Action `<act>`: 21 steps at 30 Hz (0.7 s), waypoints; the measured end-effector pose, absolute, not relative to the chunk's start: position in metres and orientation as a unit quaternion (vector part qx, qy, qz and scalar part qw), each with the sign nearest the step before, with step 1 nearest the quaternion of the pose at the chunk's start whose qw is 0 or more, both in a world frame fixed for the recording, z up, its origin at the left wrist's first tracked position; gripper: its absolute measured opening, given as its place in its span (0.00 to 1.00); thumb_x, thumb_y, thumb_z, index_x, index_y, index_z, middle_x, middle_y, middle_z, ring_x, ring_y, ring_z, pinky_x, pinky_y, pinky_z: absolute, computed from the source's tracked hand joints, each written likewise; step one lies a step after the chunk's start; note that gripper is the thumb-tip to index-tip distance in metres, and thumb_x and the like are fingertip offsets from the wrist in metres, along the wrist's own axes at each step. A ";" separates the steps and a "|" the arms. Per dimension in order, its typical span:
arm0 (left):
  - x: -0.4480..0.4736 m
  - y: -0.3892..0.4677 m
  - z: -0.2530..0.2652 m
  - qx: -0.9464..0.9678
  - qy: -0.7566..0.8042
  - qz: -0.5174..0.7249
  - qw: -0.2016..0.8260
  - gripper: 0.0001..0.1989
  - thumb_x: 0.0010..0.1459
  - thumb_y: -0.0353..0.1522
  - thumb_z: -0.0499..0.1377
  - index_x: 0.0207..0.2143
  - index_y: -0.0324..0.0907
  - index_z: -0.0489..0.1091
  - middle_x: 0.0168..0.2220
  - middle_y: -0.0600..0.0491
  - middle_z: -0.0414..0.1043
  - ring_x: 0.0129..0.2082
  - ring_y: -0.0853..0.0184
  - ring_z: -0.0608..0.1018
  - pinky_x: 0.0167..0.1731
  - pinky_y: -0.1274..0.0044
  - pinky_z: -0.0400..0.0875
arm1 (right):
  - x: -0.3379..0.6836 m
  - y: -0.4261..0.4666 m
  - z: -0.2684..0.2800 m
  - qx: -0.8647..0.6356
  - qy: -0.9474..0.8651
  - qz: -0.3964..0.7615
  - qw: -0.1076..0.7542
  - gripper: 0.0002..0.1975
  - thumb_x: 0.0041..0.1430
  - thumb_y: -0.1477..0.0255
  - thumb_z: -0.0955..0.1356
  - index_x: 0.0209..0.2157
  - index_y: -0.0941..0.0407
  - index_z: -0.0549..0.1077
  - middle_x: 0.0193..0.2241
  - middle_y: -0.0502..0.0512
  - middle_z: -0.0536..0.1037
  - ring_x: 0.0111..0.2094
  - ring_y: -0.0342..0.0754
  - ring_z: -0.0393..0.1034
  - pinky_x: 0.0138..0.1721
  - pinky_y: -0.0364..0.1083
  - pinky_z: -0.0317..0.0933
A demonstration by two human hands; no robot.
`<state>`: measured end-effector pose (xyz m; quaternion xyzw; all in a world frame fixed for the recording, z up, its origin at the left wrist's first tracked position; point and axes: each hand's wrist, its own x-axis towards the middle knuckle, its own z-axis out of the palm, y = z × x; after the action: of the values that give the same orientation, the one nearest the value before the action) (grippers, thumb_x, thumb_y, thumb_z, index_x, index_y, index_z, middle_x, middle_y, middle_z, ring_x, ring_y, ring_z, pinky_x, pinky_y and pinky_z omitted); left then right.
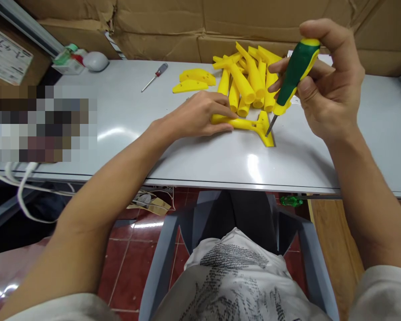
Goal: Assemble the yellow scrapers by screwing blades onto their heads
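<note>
My right hand [334, 84] grips the green and yellow handle of a screwdriver [296, 73], which slants down to the left. Its tip meets the wide forked end of a yellow plastic handle piece [242, 123] lying on the table. My left hand [209, 115] is closed around the other end of that piece, pressing it against the tabletop. Just behind it is a pile of similar yellow tubular pieces [243, 82]. Two flat curved yellow strips [190, 86] with small holes lie behind my left hand. Whether a screw sits under the tip is too small to tell.
A small screwdriver [155, 76] with a clear handle lies on the white table [200, 167]. A white computer mouse [95, 61] and a small box [68, 62] stand at the back left. Cardboard [160, 31] lines the back edge. White cables [25, 187] hang at the left front.
</note>
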<state>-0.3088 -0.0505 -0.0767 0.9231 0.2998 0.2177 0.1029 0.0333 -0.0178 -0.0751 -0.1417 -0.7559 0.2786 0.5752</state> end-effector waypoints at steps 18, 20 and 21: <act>-0.308 -0.060 -0.068 0.926 0.322 0.179 0.078 0.24 0.81 0.57 0.66 0.57 0.52 0.92 0.51 0.42 0.90 0.49 0.49 0.88 0.50 0.62 0.79 | 0.025 -0.038 -0.069 -0.183 -0.770 0.048 0.610 0.52 0.51 0.20 0.83 0.70 0.30 0.81 0.51 0.47 0.77 0.41 0.43 0.79 0.25 0.36 0.65; -0.308 -0.061 -0.067 0.926 0.321 0.179 0.081 0.24 0.81 0.57 0.66 0.57 0.52 0.92 0.51 0.42 0.90 0.49 0.48 0.88 0.50 0.61 0.79 | 0.023 -0.048 -0.068 -0.218 -0.758 0.018 0.614 0.46 0.58 0.25 0.83 0.71 0.28 0.80 0.52 0.46 0.78 0.42 0.44 0.79 0.27 0.37 0.68; -0.308 -0.061 -0.067 0.926 0.321 0.180 0.080 0.23 0.81 0.57 0.66 0.56 0.52 0.92 0.51 0.42 0.90 0.48 0.48 0.88 0.50 0.61 0.79 | 0.023 -0.052 -0.068 -0.232 -0.763 0.017 0.604 0.42 0.63 0.28 0.83 0.72 0.26 0.79 0.54 0.45 0.79 0.44 0.45 0.81 0.30 0.37 0.72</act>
<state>-0.3076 -0.0611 -0.0668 0.9263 0.3210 0.1801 0.0803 0.0231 -0.0516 -0.0678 -0.2324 -0.7625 0.0171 0.6035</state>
